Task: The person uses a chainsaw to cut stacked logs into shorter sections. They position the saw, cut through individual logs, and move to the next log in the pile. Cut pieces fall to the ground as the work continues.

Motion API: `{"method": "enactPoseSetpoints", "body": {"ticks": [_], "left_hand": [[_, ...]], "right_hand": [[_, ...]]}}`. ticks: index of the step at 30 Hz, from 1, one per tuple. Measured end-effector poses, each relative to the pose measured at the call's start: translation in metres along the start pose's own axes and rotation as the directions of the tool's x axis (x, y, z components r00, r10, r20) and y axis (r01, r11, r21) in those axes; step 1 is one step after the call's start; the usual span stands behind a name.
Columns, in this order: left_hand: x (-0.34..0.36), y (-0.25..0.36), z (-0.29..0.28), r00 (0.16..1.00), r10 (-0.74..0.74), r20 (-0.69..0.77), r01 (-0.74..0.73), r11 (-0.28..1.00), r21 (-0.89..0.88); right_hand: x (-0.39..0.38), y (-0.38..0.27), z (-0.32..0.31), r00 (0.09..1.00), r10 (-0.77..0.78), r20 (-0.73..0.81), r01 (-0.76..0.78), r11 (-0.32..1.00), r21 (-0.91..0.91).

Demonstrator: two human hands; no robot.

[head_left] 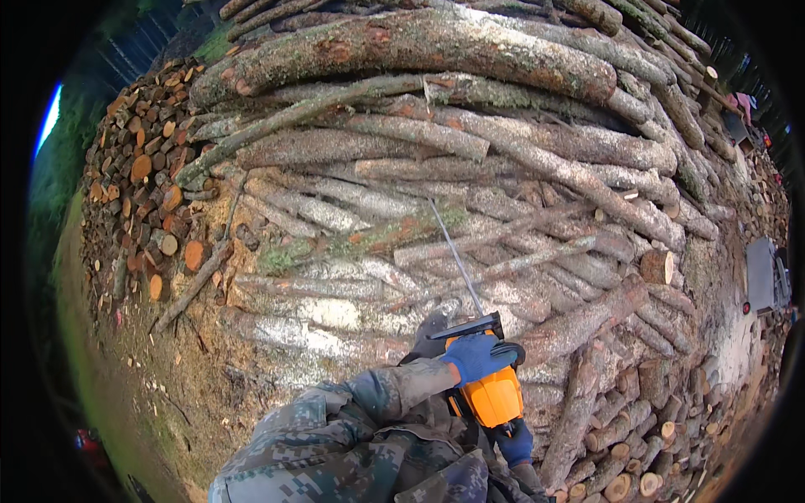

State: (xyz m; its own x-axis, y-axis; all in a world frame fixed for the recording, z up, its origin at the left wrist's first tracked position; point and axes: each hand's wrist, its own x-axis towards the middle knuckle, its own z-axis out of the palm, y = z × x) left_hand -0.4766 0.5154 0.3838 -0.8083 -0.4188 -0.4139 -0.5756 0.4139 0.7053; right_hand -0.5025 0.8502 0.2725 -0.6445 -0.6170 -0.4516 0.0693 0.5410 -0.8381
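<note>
I hold an orange chainsaw point(495, 394) with both hands in blue gloves. My left hand point(471, 355) grips the front handle on top of the saw. My right hand point(515, 443) holds the rear handle, low in the picture and partly hidden by my camouflage sleeve. The saw's long thin bar point(457, 258) points away from me and lies over a big pile of long lichen-covered logs point(436, 210). I cannot tell whether the bar touches a log.
Short cut rounds are stacked at the left point(142, 184), and more lie at the lower right point(637, 453). Sawdust and bare earth point(193, 377) cover the ground at the lower left. A grey cart-like object point(765, 275) stands at the far right.
</note>
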Motion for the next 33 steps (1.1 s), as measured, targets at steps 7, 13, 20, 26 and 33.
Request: {"method": "enactPoseSetpoints", "body": {"ticks": [7,13,20,26,33], "left_hand": [[-0.056,0.037,0.043,0.993,0.107,0.053,-0.101,0.989,-0.109],[-0.072,0.063,0.047,0.979,0.156,0.127,-0.138,0.98,-0.141],[-0.08,0.045,0.027,0.96,0.178,0.215,-0.165,0.983,-0.076],[-0.072,0.009,-0.028,0.963,0.198,0.181,-0.195,0.98,-0.035],[-0.01,-0.061,-0.161,0.979,0.203,0.007,-0.203,0.977,0.066]], "right_hand": [[-0.085,0.01,-0.031,0.994,0.106,0.001,-0.105,0.991,-0.081],[-0.119,-0.011,-0.023,0.986,0.154,-0.066,-0.152,0.988,0.031],[-0.12,-0.033,0.025,0.92,0.385,-0.077,-0.381,0.923,0.058],[-0.059,-0.018,0.072,0.977,0.212,0.003,-0.212,0.977,-0.01],[0.066,-0.016,0.174,1.0,-0.006,0.011,0.007,0.996,-0.089]]}}
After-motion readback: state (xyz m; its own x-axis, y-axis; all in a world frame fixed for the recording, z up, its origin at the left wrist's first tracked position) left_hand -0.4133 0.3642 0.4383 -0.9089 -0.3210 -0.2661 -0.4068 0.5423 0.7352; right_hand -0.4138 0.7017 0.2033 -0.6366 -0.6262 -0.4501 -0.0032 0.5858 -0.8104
